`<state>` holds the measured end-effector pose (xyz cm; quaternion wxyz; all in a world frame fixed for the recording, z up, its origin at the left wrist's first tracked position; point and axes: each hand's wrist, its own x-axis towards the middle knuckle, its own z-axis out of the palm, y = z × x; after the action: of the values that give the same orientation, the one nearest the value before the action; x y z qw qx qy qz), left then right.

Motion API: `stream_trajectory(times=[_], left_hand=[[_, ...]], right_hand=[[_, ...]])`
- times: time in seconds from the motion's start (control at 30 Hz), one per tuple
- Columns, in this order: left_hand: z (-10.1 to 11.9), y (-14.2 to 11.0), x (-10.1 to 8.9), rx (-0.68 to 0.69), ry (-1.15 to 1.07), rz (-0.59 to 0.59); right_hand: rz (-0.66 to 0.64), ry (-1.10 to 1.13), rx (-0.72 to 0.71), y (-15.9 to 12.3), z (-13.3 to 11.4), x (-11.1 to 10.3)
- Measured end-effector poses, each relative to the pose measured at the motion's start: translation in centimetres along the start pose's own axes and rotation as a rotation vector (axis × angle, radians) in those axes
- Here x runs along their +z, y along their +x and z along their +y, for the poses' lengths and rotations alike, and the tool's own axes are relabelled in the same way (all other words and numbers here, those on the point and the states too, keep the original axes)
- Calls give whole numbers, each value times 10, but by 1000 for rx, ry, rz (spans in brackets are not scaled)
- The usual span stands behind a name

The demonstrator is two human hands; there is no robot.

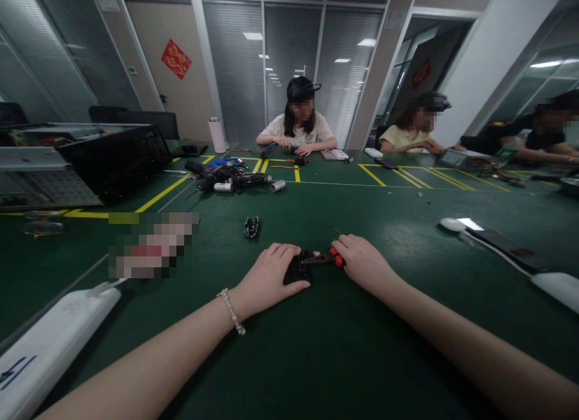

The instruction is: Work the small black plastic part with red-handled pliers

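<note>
I can't make out fully what the black part point(296, 274) is — the left hand point(269, 276) covers its near side, thumb and fingers closed around it on the green table point(316, 359). The right hand point(365, 264) is clamped on the red-handled pliers point(322, 259), hiding most of the grips; their dark nose reaches the part, though I can't tell whether its tips pinch anything. A white device point(58, 341) is cut off at my lower left.
</note>
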<state>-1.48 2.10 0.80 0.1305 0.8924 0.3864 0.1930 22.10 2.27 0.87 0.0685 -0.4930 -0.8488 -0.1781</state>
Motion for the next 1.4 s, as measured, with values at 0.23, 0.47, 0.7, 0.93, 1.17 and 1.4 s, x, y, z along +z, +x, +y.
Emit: stream_trajectory(times=[0.23,0.47,0.7,0.93,1.17,1.4], left_hand=[[0,0,1,14,-1,8],[-1,0,2,11,-3,10],[1,0,0,4,-5,0],[0,0,0,2,-6,0],[1,0,-1,0,-9,-6],[1,0,1,2,-9,-1]], right_hand=[[-12,2,3,0,1,1],[-11,12,-16,1,1,-1],[-37,20,-11,1,0,-4],[-24,20,-2,0,0,-1],[-28,10,-6,1,0,-3],[10,-2,-24,0,1,1]])
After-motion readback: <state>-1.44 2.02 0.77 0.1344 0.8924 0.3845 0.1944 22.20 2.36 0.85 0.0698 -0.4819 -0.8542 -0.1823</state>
